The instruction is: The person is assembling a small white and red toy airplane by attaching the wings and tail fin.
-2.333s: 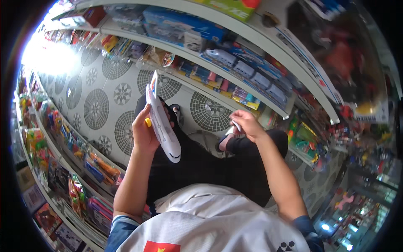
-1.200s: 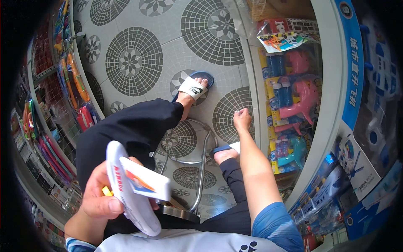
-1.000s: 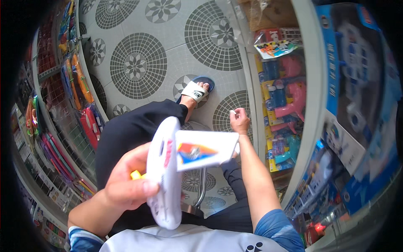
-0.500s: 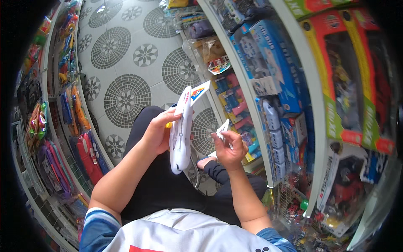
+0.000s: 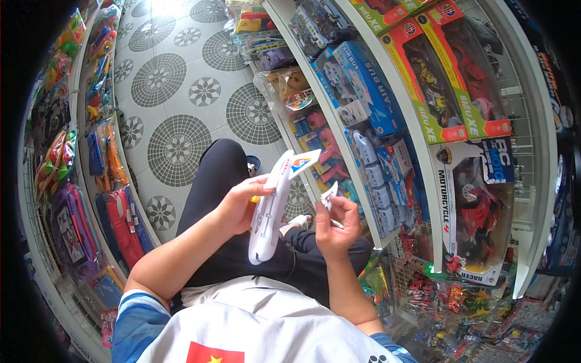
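The left hand [image 5: 235, 209] is clamped around the toy plane [image 5: 270, 212], which lies above the person's lap, nose near, coloured tail fin far and to the right. A yellow part [image 5: 255, 199] shows at its left side, partly covered by the fingers. The right hand [image 5: 336, 235], just right of the plane and apart from it, has thumb and fingers pinched together on a small white piece [image 5: 328, 196]. The plane hides part of the trousers [image 5: 209, 193] and the floor [image 5: 224, 127] beyond. Shelves crowd both sides. At right, close to the right hand, are pink toys [image 5: 330, 150], a toy train [image 5: 373, 175] and a blue box [image 5: 366, 88]; farther right stands a motorcycle box [image 5: 475, 212]. At left, a rack carries bagged goods, among them a red bag [image 5: 126, 233].
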A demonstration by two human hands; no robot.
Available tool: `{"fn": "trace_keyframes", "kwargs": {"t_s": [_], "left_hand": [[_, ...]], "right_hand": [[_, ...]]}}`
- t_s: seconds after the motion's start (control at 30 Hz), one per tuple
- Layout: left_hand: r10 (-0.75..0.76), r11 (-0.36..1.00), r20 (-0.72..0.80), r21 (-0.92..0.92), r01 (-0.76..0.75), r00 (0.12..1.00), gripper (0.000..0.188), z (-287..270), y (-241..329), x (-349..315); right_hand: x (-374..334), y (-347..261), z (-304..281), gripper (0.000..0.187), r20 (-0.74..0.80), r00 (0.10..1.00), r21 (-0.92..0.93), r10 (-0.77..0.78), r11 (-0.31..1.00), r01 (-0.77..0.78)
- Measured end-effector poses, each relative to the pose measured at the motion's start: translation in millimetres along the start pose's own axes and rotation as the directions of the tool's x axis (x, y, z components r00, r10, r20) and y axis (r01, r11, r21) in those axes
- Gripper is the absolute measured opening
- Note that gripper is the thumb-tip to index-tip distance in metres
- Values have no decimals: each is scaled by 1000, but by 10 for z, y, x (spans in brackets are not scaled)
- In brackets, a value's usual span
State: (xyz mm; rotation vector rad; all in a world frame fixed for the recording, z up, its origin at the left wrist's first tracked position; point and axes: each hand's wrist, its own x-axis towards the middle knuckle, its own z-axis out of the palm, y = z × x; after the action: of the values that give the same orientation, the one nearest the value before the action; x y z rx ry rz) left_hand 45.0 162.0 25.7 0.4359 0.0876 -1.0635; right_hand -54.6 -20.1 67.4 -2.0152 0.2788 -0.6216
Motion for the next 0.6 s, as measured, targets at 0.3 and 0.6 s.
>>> {"fn": "trace_keyframes", "kwargs": {"t_s": [0.3,0.6], "left_hand": [[-33,988,281,-135,73,959,67,266,-207,-91],[-58,968,247,-223,115,967,52,176,-383,-140]], "right_hand": [[-181,-274,-89,19,36,979,297,203,933,-204],[-219,-262,-41,17,12,998,34,54,998,-54]]}}
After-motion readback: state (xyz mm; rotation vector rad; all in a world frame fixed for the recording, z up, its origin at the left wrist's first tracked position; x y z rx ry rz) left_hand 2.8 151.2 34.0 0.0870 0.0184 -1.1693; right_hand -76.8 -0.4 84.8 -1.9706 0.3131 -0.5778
